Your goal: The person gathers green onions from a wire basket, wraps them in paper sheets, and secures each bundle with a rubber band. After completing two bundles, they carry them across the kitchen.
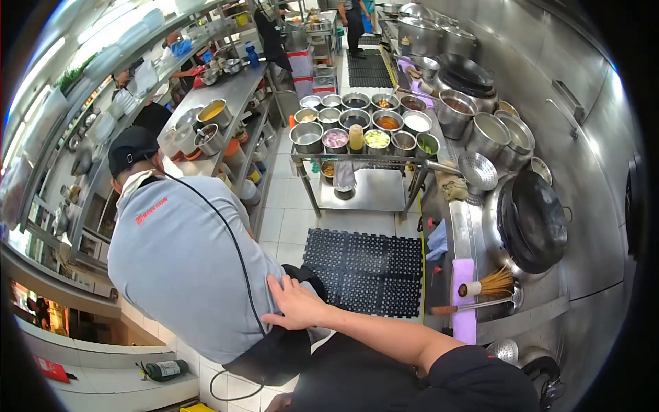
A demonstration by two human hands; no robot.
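Observation:
My right hand (295,304) reaches in from the lower right and rests on the lower back of a co-worker. Its fingers are spread against the grey shirt (185,254), and it holds nothing. The co-worker wears a black cap (136,147) and bends forward, turned away from me. A thin black cord (237,257) runs down the shirt near my fingertips. I do not see my left hand; a small skin-toned patch at the bottom edge is too cut off to make out.
Ahead stands a steel cart (360,189) with several pots of sauces and chopped vegetables. A black rubber mat (364,268) covers the floor. Along the right are woks (532,220), a skimmer (478,171) and a bamboo brush (491,283). A fire extinguisher (165,370) lies lower left.

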